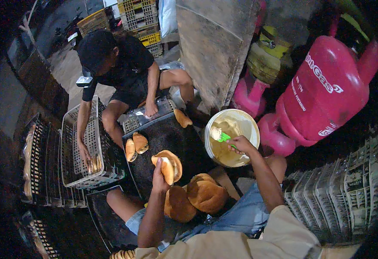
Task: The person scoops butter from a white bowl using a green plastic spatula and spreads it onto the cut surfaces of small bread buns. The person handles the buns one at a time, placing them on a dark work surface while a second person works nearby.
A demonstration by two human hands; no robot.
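Note:
My left hand [160, 179] holds a split bread bun [169, 166] open, with pale cream visible inside it. Over a white plastic bucket [209, 147] of beige cream, my right hand [240, 144] grips a green spatula [223, 137] that carries a lump of cream [215, 132]. Several round buns [207, 194] lie close to my lap. On the black tray [176, 142] ahead are two filled bun pieces [140, 143] at the left and another bun [182, 118] at the far right corner.
Across the tray a co-worker [121, 64] reaches into a plastic crate [100, 145] holding buns. Pink gas cylinders [324, 87] stand at the right, above stacked grey crates [337, 191]. A wooden board [214, 42] leans behind the bucket. More crates [59, 168] are at the left.

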